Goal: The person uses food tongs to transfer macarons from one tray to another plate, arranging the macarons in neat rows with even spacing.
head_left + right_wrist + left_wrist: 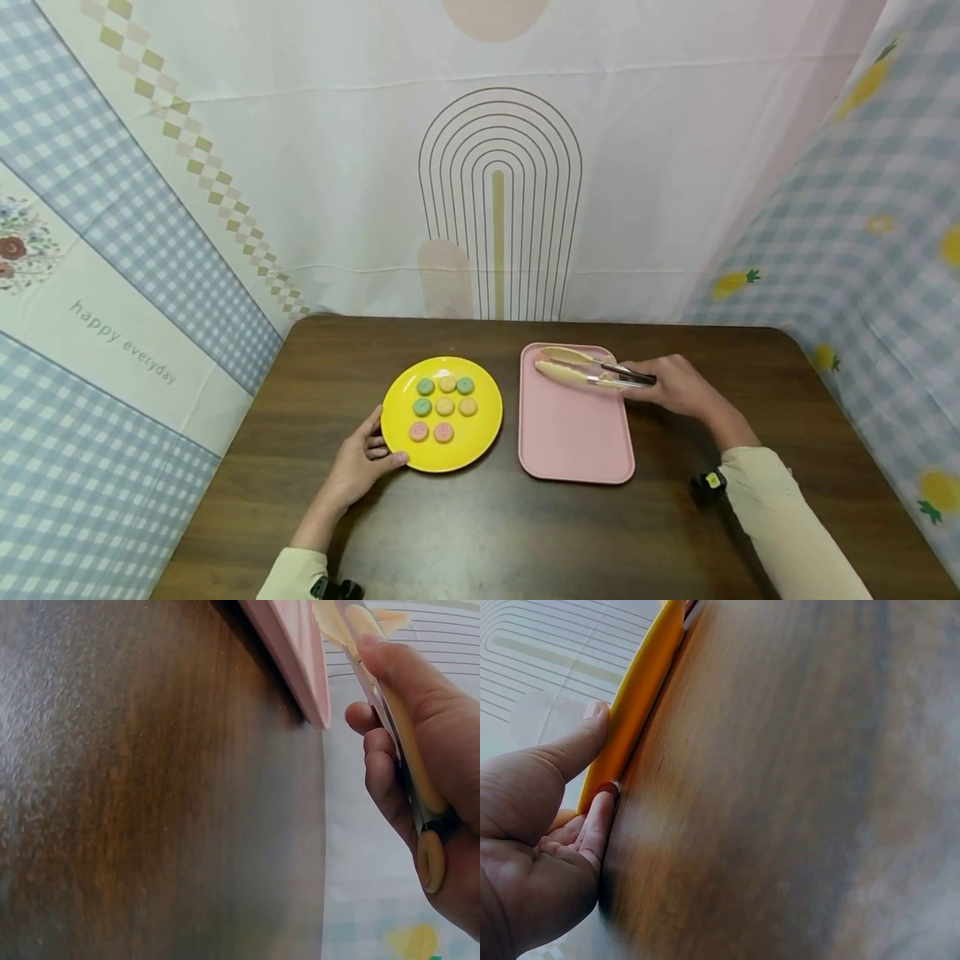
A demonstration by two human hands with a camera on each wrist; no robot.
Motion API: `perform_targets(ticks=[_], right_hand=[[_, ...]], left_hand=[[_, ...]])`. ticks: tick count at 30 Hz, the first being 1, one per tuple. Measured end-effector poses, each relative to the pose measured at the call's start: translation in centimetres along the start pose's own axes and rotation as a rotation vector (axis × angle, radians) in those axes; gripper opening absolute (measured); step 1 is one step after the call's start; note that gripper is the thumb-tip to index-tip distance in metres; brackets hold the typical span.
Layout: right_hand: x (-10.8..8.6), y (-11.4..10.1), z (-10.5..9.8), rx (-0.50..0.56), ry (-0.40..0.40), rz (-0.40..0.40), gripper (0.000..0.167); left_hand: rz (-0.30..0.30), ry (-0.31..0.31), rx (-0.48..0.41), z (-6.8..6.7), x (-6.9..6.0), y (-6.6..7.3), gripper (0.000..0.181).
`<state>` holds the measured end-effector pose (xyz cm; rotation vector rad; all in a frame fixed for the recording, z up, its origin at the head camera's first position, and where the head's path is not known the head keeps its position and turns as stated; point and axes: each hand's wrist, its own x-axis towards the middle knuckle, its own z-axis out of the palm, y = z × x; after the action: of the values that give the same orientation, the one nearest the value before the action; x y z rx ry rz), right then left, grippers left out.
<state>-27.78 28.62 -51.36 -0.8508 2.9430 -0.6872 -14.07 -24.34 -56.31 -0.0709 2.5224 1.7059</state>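
Observation:
A round yellow plate (472, 442) carries several small round cookies (445, 406) in green, pale yellow and pink. My left hand (360, 465) holds the plate's left rim, thumb on the edge and the other fingers curled at its side; the left wrist view shows this thumb (592, 735) against the yellow edge. In my right hand (671, 385) is a pair of tongs (577, 375) with cream tips and metal arms. The tips point left, apart, with nothing seen between them, over the upper part of a pink tray (573, 437). Fingers wrap the tongs' cream handle (409, 750).
Both the plate and the tray rest on a dark brown wooden table (480, 533), with a narrow gap between them. A white patterned cloth (360, 167) hangs behind the table, and checked cloths hang at both sides.

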Motion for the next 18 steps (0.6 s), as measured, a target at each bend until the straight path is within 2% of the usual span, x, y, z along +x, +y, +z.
perform_targets(ticks=[5,18], right_hand=[[-0.4,-0.5,-0.7,-0.005,0.031,0.000,0.056],[-0.9,-2.3,-2.7,0.011,0.032,-0.005,0.054]], left_hand=[[0.001,-0.001,-0.002,0.1,0.0,0.0,0.097],[0.000,0.002,0.007,0.0,-0.1,0.1,0.096]])
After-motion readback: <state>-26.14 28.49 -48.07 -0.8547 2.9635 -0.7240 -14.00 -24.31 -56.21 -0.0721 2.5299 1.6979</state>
